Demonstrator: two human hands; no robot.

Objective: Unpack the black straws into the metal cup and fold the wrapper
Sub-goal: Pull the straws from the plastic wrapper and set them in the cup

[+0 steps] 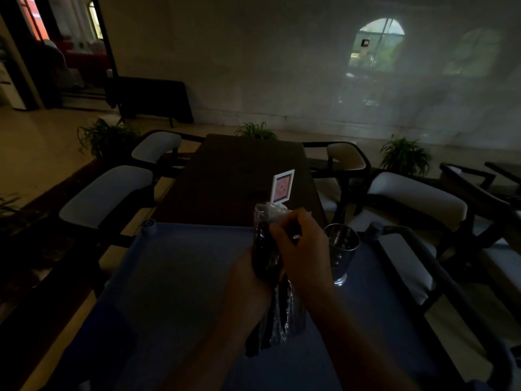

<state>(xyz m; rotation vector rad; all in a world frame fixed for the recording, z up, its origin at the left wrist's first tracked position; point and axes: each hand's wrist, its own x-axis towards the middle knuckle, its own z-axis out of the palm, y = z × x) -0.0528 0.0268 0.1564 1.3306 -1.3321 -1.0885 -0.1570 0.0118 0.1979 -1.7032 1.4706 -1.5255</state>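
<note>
A bundle of black straws (275, 314) in a clear plastic wrapper (267, 211) stands nearly upright above the blue table (174, 277). My left hand (248, 280) grips the bundle around its middle from the left. My right hand (300, 246) is closed on the crinkled wrapper near its top end. The wrapper's lower end hangs loose below both hands. A shiny metal cup (342, 249) stands upright on the table just right of my right hand, partly hidden by it.
A small white-framed sign (282, 186) stands behind the bundle on a dark wooden table (225, 170). Cushioned chairs line both sides: one (107, 193) to the left, another (414, 196) to the right. Potted plants (406, 156) sit on the floor beyond.
</note>
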